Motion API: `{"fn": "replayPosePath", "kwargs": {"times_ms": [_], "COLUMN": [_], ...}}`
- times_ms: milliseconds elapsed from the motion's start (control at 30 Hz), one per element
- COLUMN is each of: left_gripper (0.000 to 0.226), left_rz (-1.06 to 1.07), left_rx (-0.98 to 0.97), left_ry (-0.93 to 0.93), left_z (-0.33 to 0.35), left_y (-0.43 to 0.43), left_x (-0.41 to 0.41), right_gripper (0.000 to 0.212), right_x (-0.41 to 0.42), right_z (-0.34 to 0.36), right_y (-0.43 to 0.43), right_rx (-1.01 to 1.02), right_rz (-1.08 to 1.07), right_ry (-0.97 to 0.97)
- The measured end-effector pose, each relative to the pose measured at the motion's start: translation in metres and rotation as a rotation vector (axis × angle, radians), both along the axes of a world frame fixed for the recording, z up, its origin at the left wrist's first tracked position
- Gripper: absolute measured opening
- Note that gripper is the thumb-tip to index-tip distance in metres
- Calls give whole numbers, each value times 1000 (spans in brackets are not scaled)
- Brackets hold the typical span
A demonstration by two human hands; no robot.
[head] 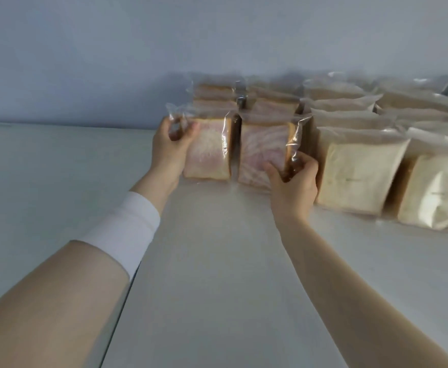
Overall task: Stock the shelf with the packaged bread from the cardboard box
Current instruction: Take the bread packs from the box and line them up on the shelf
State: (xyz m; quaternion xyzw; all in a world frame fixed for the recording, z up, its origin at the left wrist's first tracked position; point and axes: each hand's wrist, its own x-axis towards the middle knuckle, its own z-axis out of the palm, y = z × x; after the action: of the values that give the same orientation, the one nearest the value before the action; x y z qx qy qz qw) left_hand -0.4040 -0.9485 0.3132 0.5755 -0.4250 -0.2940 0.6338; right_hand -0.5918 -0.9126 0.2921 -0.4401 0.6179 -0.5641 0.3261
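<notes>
Two clear-wrapped packs of pink-swirl bread stand upright on the white shelf [217, 248] at the front of two rows. My left hand [171, 148] grips the left pack [209, 152] by its left edge, thumb on the front. My right hand [293, 181] grips the right pack [264, 154] at its lower right corner. The two packs stand side by side with a narrow gap between them. More pink-swirl packs [244, 99] stand behind them. No cardboard box is in view.
Rows of pale white bread packs [361, 176] fill the shelf right of my right hand, out to the frame's edge. A plain wall [138, 49] stands behind the rows. Bare shelf surface lies to the left [45, 168]. A seam runs down the shelf under my left forearm.
</notes>
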Motion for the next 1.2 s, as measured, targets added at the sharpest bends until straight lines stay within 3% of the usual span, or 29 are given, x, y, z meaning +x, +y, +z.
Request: {"fn": "replayPosePath", "kwargs": {"times_ms": [167,267,400,500,600,733,833,967,1200], "left_gripper": [21,28,47,49,57,71,61,49,45], "left_rz": [45,70,126,157,189,179,125,-144,-643], "left_rx": [-34,-99,-157,-149,-20,83,-182,-453,-439], "left_ry": [-119,-137,-80,-182,-376,-484,-808,-1287,-1759], "left_z": [-1,-5,-9,-10,-7,8,26,50,50], "left_y": [-24,-28,-28,-26,-22,4,45,90,213], "left_x": [-7,-14,-23,-25,-26,-28,-42,-104,-315], "right_gripper": [53,61,50,51,60,63,59,62,60], "right_x": [15,24,33,39,41,37,20,-45,-252], "right_z": [2,-1,-11,-16,-16,-4,10,30,37], "right_y": [-22,-28,-29,-29,-22,12,46,106,277], "right_rx": [7,10,-17,20,103,-32,-121,-102,465], "right_rz": [-96,-182,-266,-293,-288,-195,-105,-119,-246], "right_ry": [193,213,288,537,766,939,1049,1177,1226]}}
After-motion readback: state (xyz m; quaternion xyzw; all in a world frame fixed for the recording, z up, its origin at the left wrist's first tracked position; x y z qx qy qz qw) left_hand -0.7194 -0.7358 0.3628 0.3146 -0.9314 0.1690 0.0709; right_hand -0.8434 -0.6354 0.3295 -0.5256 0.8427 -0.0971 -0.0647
